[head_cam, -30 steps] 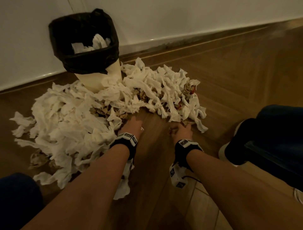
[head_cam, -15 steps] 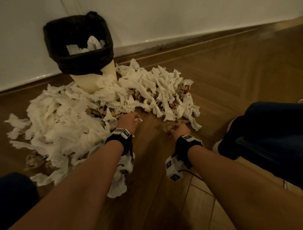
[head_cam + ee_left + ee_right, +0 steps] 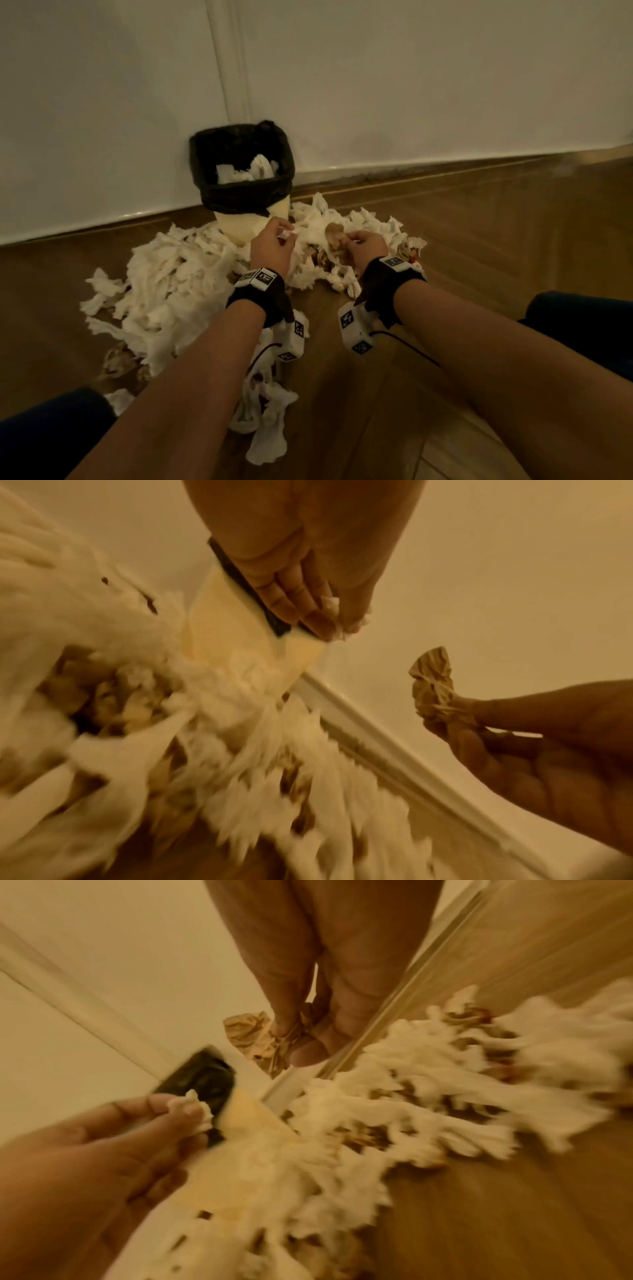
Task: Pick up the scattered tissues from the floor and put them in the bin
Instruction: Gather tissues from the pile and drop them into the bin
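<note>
The left hand (image 3: 270,248) pinches a small white tissue scrap (image 3: 289,234); the right hand (image 3: 364,246) grips a crumpled brown tissue (image 3: 334,236). The black-lined cream bin (image 3: 241,178) stands just beyond, far-left, nearer the left hand.

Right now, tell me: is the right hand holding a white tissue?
No, the right hand pinches a crumpled brown paper.

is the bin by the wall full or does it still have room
Still has room: in the black-lined cream bin a few white tissues lie below the rim.
</note>
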`<control>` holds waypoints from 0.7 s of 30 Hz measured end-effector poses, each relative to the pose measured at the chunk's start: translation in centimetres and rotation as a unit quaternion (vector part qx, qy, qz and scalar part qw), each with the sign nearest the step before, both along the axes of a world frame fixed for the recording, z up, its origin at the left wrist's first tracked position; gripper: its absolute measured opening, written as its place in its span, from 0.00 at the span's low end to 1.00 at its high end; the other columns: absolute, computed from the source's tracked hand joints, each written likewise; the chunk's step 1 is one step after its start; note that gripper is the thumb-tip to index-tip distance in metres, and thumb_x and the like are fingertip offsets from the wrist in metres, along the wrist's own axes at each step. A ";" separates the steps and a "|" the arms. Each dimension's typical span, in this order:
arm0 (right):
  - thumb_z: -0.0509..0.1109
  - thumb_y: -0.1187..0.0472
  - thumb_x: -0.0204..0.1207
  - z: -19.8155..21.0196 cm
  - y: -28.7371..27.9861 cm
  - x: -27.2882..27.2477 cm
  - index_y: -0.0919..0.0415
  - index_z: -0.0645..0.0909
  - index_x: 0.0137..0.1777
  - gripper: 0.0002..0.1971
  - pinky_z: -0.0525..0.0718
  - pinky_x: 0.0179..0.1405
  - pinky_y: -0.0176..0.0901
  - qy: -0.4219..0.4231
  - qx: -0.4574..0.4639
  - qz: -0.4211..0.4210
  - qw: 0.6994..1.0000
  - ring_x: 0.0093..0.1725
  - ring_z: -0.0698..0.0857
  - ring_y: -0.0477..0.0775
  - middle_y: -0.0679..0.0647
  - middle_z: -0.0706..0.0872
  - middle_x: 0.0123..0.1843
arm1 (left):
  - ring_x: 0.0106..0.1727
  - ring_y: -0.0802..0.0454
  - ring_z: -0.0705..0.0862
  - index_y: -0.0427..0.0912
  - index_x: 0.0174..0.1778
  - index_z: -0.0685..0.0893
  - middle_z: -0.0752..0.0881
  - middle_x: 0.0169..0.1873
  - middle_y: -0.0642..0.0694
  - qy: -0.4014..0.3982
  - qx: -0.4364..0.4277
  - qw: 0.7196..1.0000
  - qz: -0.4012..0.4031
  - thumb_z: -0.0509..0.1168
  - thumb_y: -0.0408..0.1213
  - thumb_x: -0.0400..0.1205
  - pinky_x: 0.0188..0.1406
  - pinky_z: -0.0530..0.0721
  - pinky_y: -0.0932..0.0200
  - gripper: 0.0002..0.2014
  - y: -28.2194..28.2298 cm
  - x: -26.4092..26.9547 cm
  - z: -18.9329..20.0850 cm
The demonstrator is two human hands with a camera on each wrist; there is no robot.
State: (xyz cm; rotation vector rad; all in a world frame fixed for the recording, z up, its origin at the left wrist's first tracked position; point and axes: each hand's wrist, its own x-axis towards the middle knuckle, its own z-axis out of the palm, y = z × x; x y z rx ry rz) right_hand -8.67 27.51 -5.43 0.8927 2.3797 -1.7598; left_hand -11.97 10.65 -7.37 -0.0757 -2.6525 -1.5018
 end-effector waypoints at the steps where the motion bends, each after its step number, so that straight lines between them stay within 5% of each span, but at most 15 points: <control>1: 0.68 0.62 0.80 1.2 -0.8 -1.4 0.60 0.83 0.45 0.04 0.87 0.54 0.55 0.017 -0.016 0.009 1.000 0.47 0.88 0.61 0.59 0.88 0.45 | 0.40 0.52 0.82 0.51 0.44 0.76 0.81 0.42 0.51 0.012 0.019 1.000 0.017 0.66 0.37 0.80 0.37 0.76 0.61 0.05 -0.5 -0.7 1.1; 4: 0.69 0.63 0.78 4.6 -3.4 -5.5 0.57 0.80 0.36 0.09 0.88 0.49 0.52 0.060 -0.055 0.028 0.996 0.37 0.86 0.56 0.56 0.86 0.35 | 0.44 0.46 0.83 0.44 0.42 0.78 0.83 0.42 0.46 0.057 0.047 0.995 0.063 0.66 0.35 0.79 0.41 0.79 0.57 0.03 -2.9 -2.9 4.5; 8: 0.71 0.63 0.77 7.8 -6.2 -10.1 0.61 0.81 0.37 0.07 0.90 0.35 0.47 0.101 -0.042 0.045 0.993 0.25 0.86 0.49 0.52 0.85 0.23 | 0.51 0.43 0.84 0.41 0.47 0.84 0.85 0.51 0.39 0.092 -0.018 0.991 0.095 0.67 0.36 0.79 0.54 0.81 0.53 0.05 -6.7 -6.5 8.2; 12: 0.67 0.63 0.78 9.1 -8.4 -13.9 0.63 0.84 0.47 0.05 0.88 0.52 0.55 0.100 -0.081 0.054 0.990 0.40 0.88 0.58 0.58 0.88 0.38 | 0.55 0.47 0.85 0.42 0.60 0.84 0.86 0.58 0.41 0.069 -0.055 0.994 0.058 0.64 0.34 0.80 0.49 0.75 0.68 0.13 -9.2 -9.2 9.9; 15: 0.64 0.66 0.79 8.4 -9.5 -15.3 0.70 0.79 0.64 0.15 0.87 0.57 0.52 0.108 -0.090 0.062 0.988 0.50 0.87 0.61 0.66 0.86 0.53 | 0.63 0.47 0.82 0.45 0.70 0.78 0.81 0.67 0.43 0.028 -0.092 0.995 0.006 0.63 0.35 0.82 0.58 0.75 0.65 0.19 -9.8 -10.1 9.8; 21: 0.62 0.64 0.81 5.1 -7.8 -12.8 0.69 0.80 0.62 0.14 0.85 0.56 0.51 0.093 -0.056 0.038 0.993 0.42 0.84 0.55 0.56 0.84 0.38 | 0.52 0.47 0.84 0.45 0.61 0.83 0.82 0.58 0.41 0.089 -0.078 0.993 0.000 0.61 0.31 0.80 0.52 0.76 0.63 0.15 -7.8 -8.4 7.1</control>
